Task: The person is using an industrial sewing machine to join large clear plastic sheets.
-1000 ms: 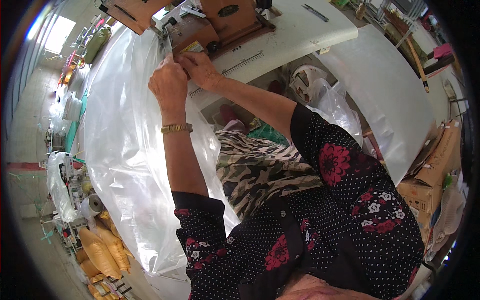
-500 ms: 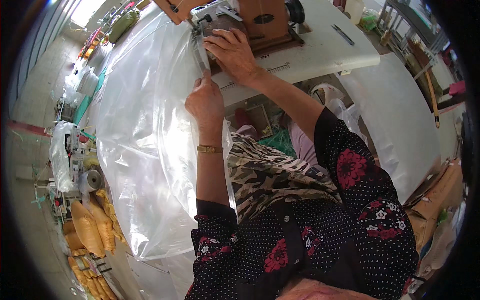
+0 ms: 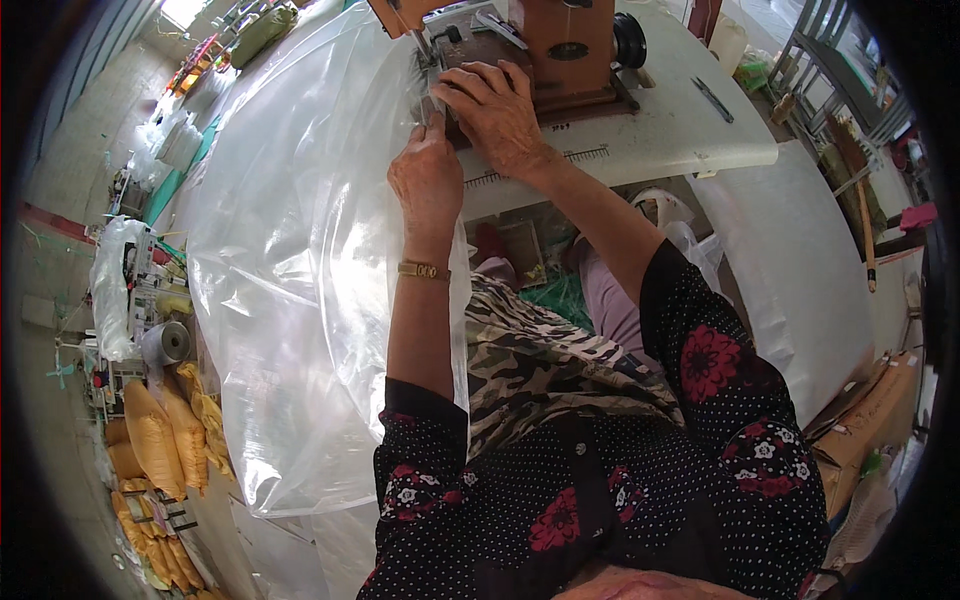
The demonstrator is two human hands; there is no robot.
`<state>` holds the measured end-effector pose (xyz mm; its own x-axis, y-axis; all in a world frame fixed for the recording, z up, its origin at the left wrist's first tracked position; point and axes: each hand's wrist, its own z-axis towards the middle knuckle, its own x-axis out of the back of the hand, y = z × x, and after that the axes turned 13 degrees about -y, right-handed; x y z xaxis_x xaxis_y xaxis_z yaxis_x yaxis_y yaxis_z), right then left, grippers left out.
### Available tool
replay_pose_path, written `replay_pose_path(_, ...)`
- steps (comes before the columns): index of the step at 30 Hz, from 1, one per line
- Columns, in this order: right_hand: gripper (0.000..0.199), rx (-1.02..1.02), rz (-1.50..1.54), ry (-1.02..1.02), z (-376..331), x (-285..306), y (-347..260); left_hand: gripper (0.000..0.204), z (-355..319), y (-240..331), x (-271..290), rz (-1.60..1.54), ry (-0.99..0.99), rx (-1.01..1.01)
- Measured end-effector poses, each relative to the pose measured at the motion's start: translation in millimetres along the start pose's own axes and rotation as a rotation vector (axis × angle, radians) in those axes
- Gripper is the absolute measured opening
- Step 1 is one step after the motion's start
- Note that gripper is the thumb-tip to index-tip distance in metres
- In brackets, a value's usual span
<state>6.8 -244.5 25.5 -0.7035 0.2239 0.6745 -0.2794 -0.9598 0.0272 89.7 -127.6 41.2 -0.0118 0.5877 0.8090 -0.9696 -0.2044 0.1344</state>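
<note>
Big clear plastic bag [image 3: 300, 280] draped from sewing table edge down to floor at left, small oval dark label w/ pale lettering [image 3: 567, 51] on brown machine body at top, stacked yellow filled sacks [image 3: 150, 440] lower left, brown cardboard box [image 3: 865, 410] at right edge
</note>
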Motion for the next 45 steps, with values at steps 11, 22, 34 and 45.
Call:
replay_pose_path(11,0.044,-0.041,0.048,0.012,1,-3,-2,0.026,10,-9,1,-0.047,-0.005,0.023)
replay_pose_path(22,0.046,-0.024,0.043,0.004,2,1,-3,0.019,11,-11,-1,-0.066,0.012,0.021)
replay_pose_path(34,0.044,-0.030,0.048,-0.023,5,3,-11,0.008,21,-17,1,0.026,0.038,0.031)
replay_pose_path(45,0.030,-0.002,0.094,0.170,-1,10,-6,0.044,-61,135,184,-1.517,0.502,-0.476)
